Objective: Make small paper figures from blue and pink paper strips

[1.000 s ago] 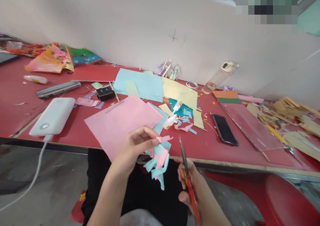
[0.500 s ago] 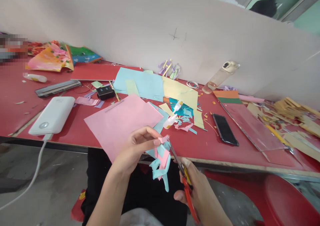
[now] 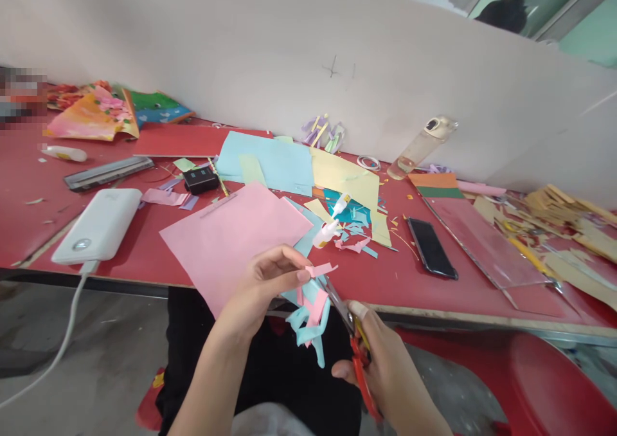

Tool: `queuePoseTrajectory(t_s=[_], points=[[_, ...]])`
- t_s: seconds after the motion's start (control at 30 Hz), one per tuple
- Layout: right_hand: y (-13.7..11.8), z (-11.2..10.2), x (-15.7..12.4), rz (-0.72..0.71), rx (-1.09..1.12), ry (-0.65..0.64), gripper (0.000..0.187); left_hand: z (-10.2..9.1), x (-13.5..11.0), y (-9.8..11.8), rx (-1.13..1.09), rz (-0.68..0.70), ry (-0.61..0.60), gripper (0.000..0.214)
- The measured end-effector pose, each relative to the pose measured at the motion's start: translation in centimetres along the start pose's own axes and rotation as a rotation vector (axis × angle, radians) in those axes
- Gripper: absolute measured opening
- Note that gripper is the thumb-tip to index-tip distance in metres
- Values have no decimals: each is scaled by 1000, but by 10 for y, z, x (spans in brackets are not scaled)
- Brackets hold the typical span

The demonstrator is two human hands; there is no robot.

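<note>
Pinched between the thumb and fingers of my left hand [image 3: 270, 281] is a small folded paper figure [image 3: 313, 320] in light blue and pink, hanging over the table's front edge. A pink strip sticks out to the right at its top. My right hand [image 3: 378, 352] grips a pair of scissors [image 3: 360, 375] with red and yellow handles. Their blades point up and left, right beside the blue paper under the pink strip; whether they touch it I cannot tell. A pink sheet [image 3: 236, 236] lies behind my left hand, and white glue bottles [image 3: 326, 233] lie beyond the figure.
Paper scraps [image 3: 354, 227] are scattered on the red table. A phone [image 3: 431, 248], a clear board [image 3: 486, 243] and a water bottle [image 3: 419, 146] are to the right. At left lie a white power bank [image 3: 99, 224] with its cable and a black box [image 3: 200, 180]. A red stool [image 3: 554, 384] stands lower right.
The scissors' blades have shifted slightly down and left, from the pink end to beside the blue paper. The pink strip at the top now stands out straighter to the right. My left hand keeps its hold.
</note>
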State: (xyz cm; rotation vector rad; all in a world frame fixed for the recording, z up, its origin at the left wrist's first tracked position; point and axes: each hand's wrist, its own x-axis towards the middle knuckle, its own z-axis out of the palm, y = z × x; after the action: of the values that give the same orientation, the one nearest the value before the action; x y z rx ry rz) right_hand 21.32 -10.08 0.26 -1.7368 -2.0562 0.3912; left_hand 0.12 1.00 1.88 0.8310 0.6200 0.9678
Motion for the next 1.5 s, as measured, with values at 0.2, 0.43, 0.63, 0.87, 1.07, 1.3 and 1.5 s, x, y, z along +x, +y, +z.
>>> queuePoseTrajectory(t_s=[0.2,0.43,0.63,0.87,1.07,1.3,1.5], points=[[-4,-6,11,-90,-179,78,58,2,-1,0,-2,-15,-12,13],[-1,-9,17,-148,-405,154,67,3,1,-1,7,-38,-35,14],[6,-4,14,-153,-487,224,67,3,2,-2,-35,-81,-63,14],[14,1,13,-127,-501,228,50,2,4,-5,-53,-82,-37,15],[19,6,18,-121,-459,235,36,-1,6,-7,-44,-80,-12,16],[25,15,33,16,-363,187,33,-4,6,0,-21,-37,64,19],[17,23,58,140,-188,44,37,-8,7,-1,-35,10,91,17]])
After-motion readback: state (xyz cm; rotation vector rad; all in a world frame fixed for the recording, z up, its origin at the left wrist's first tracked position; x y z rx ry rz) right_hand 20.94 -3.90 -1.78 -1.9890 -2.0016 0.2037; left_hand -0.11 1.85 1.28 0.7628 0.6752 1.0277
